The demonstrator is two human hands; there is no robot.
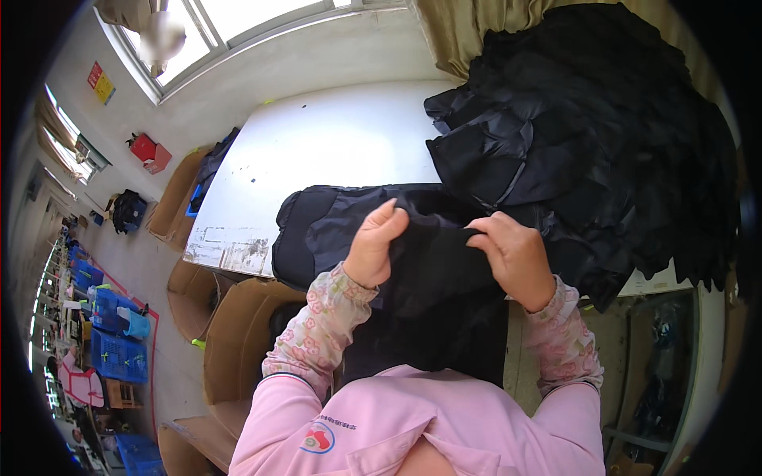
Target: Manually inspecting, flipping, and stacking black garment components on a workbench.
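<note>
Evidently, the soft, matte black piece of cloth is hanging between the two hands, its top edge lying just over the near side of the white, flat-topped table and its lower part dropping toward the person's pink, collared shirt. The bare right hand is pinching that edge narrowly between thumb and fingers, while the bare left hand is meeting the cloth with its thumb pointing up; its fingertips are hiding, so whether it is gripping firmly I cannot tell. For handling this well, keeping both hands level and the edge between them lightly taut should be helping, since the middle is sagging a little and slack fabric is likely to be creasing; pinching close to the rim, rather than bunching a fistful, should be letting the layers be felt apart. As for materials, the black, round-cornered flat pieces of fabric beside the left hand are showing dull areas next to smoother, faintly shiny panels. Beyond the right hand, the big, crumpled black fabric heap is rising in loose folds and jagged edges, with a few glossy patches catching light. Floral, pale pink sleeve covers are puckering softly around both forearms.
</note>
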